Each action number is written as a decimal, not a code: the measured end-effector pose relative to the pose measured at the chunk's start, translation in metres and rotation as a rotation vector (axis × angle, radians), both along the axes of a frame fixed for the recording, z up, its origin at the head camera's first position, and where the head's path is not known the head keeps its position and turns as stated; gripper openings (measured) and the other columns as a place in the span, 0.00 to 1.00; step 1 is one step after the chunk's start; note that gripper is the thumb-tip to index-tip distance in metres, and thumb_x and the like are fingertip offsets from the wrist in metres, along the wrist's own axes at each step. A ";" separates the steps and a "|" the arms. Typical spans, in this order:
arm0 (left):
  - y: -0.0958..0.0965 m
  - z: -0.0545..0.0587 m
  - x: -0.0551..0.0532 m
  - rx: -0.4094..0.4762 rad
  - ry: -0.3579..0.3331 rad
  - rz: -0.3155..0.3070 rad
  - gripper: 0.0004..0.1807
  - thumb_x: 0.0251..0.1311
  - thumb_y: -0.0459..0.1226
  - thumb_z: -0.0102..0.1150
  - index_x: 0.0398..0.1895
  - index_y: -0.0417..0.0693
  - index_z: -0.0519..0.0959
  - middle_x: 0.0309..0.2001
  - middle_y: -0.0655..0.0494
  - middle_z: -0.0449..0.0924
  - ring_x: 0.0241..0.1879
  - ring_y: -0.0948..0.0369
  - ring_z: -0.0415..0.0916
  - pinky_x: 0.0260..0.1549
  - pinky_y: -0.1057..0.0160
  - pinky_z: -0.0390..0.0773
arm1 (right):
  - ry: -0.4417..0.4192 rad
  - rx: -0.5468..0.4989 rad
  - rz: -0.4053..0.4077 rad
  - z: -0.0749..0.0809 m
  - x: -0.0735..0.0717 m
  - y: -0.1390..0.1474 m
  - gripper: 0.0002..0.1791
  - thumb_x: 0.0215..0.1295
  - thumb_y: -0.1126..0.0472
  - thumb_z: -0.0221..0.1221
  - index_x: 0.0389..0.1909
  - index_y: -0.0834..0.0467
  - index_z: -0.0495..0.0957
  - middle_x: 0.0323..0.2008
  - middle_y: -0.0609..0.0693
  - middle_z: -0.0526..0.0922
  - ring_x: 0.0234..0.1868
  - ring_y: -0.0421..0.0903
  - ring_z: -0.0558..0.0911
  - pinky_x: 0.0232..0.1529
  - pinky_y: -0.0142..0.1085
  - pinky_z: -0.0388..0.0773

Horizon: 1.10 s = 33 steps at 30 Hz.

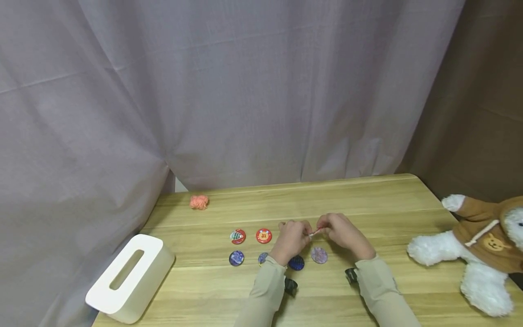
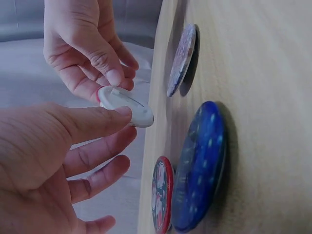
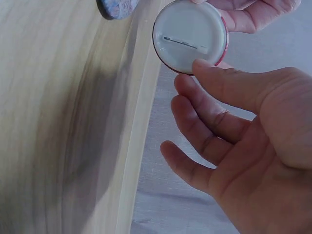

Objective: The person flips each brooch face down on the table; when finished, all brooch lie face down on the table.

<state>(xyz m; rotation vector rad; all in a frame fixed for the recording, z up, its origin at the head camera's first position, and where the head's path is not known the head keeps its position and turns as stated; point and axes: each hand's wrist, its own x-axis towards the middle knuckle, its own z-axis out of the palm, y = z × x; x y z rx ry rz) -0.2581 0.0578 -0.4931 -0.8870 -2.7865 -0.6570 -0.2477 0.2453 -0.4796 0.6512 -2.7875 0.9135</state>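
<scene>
Above the table, both hands hold a round pin-back badge (image 3: 187,31), its white back and metal pin showing in both wrist views. My left hand (image 1: 291,238) pinches one edge between thumb and fingers. The right hand (image 1: 342,230) pinches the opposite edge, its other fingers loosely bent. Below them lie a dark blue badge (image 1: 296,263) and a lilac badge (image 1: 319,255). A red-rimmed badge (image 2: 162,195) shows beside the dark blue one in the left wrist view. Another blue badge (image 1: 263,258) is partly covered by the left arm.
Left of the hands lie two red badges, one round-figured (image 1: 263,235) and one with green (image 1: 237,236), plus a swirled blue badge (image 1: 236,258). A white tissue box (image 1: 153,277) stands front left, coral yarn (image 1: 199,202) back left. A plush toy (image 1: 482,240) sits at right.
</scene>
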 end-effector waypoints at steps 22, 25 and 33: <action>-0.004 -0.002 -0.002 0.090 -0.053 0.038 0.15 0.57 0.33 0.71 0.45 0.49 0.78 0.32 0.61 0.87 0.37 0.63 0.82 0.47 0.53 0.68 | -0.086 -0.011 -0.068 -0.001 0.003 -0.009 0.12 0.49 0.78 0.62 0.29 0.59 0.81 0.20 0.45 0.76 0.23 0.41 0.71 0.29 0.38 0.70; -0.004 -0.003 -0.002 0.080 -0.041 0.032 0.13 0.57 0.33 0.71 0.43 0.49 0.79 0.31 0.62 0.87 0.36 0.64 0.82 0.46 0.52 0.68 | -0.111 -0.019 -0.078 -0.003 0.003 -0.010 0.13 0.48 0.79 0.62 0.30 0.59 0.80 0.20 0.44 0.73 0.23 0.40 0.69 0.27 0.36 0.68; -0.001 -0.007 -0.001 0.041 0.002 0.016 0.10 0.54 0.31 0.70 0.38 0.50 0.82 0.28 0.62 0.86 0.32 0.63 0.80 0.44 0.52 0.69 | -0.094 -0.025 -0.047 -0.006 0.002 -0.006 0.16 0.47 0.81 0.63 0.31 0.59 0.75 0.20 0.43 0.72 0.22 0.39 0.69 0.26 0.33 0.68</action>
